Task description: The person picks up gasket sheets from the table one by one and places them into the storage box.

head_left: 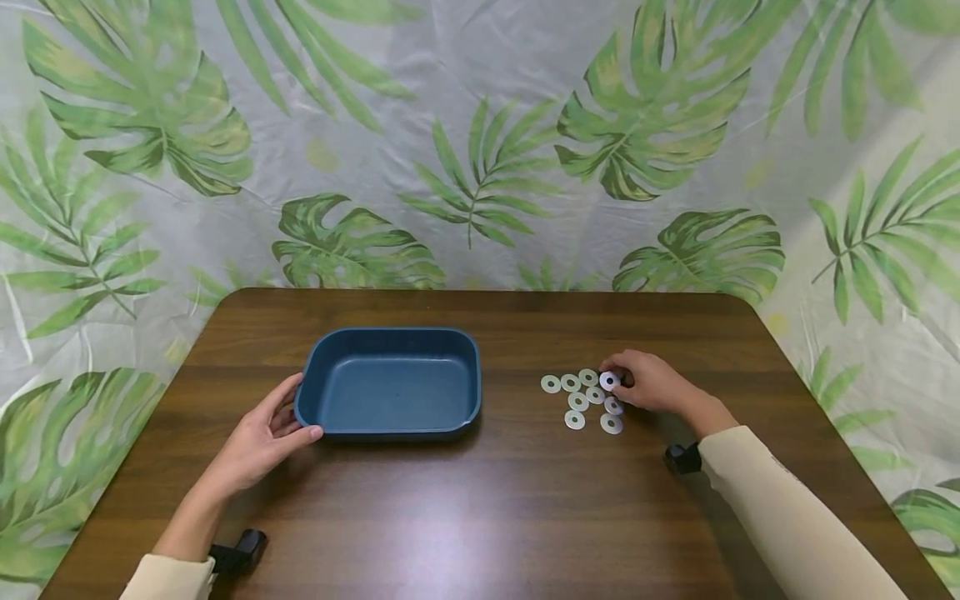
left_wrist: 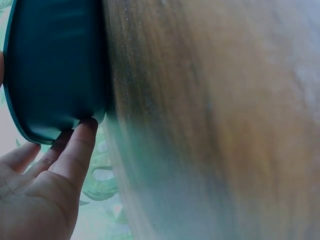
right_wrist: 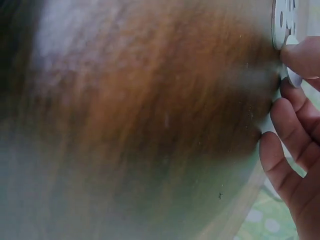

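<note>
A dark blue rectangular tray [head_left: 397, 396] sits on the table, left of the middle. My left hand [head_left: 258, 442] holds its front left corner, thumb at the front rim and fingers against the left side. In the left wrist view, fingertips touch the outer wall of the tray [left_wrist: 55, 75]. Flat metal washers [head_left: 578, 402] lie in a loose group right of the tray. At the right of that group, my right hand [head_left: 652, 383] pinches one washer [head_left: 610, 381] between thumb and index finger. In the right wrist view, this washer [right_wrist: 294, 77] shows edgewise beside the thumb.
The brown wooden table [head_left: 465, 500] has rounded far corners. Behind it hangs a pale leaf-patterned cloth [head_left: 480, 142]. A dark wrist camera [head_left: 243, 552] is on the left wrist, and another wrist camera [head_left: 682, 458] is on the right.
</note>
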`<move>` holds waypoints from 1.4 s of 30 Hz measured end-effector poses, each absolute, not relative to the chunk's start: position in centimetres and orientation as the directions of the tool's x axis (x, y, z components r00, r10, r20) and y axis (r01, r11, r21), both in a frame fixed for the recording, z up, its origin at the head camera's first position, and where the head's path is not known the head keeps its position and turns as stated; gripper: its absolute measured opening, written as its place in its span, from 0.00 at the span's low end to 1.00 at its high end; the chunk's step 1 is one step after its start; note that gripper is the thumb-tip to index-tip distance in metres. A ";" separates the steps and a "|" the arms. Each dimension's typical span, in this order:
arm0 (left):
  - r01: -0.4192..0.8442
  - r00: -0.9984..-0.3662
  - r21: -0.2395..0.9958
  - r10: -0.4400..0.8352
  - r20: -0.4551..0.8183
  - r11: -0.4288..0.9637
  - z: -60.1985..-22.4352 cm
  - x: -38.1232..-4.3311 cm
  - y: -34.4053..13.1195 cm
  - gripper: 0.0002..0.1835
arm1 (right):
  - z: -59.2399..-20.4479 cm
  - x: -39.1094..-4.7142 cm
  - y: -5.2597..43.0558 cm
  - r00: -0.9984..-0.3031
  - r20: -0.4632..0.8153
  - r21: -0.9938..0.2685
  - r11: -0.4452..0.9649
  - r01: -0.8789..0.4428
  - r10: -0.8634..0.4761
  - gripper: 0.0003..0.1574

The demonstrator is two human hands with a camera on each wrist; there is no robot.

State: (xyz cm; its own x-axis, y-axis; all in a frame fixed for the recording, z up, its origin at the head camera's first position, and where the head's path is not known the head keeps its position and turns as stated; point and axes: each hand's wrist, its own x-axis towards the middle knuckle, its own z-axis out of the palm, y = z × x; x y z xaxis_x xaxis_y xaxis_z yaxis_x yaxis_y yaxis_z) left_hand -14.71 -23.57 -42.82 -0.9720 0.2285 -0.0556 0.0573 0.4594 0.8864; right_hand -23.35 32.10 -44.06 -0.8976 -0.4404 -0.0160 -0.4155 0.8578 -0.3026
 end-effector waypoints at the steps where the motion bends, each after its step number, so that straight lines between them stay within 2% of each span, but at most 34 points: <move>1: 0.060 -0.972 0.886 0.230 -0.053 0.459 -42.8 -14.7 -23.6 0.44 | -44.1 -23.3 32.2 -0.896 -0.018 -0.297 0.858 -0.419 -0.443 0.20; 13: 0.069 -0.973 0.886 0.228 -0.043 0.458 -43.1 -15.1 -23.6 0.44 | -43.4 -23.0 32.4 -0.886 -0.085 -0.316 0.856 -0.409 -0.455 0.26; 21: 0.065 -0.972 0.883 0.231 -0.050 0.464 -43.1 -14.8 -23.7 0.44 | -44.3 -23.0 32.9 -0.891 0.031 -0.267 0.855 -0.444 -0.453 0.22; 25: 0.063 -0.970 0.883 0.238 -0.057 0.466 -43.0 -14.7 -23.8 0.44 | -44.5 -23.0 33.3 -0.895 0.092 -0.302 0.845 -0.443 -0.436 0.20; 32: 0.065 -0.973 0.885 0.228 -0.047 0.461 -43.0 -14.6 -23.7 0.44 | -43.8 -23.0 33.4 -0.911 0.110 -0.376 0.832 -0.408 -0.397 0.20; 42: 0.073 -0.973 0.885 0.226 -0.038 0.461 -43.1 -14.8 -23.8 0.44 | -42.9 -23.0 32.7 -0.893 0.161 -0.422 0.789 -0.446 -0.419 0.20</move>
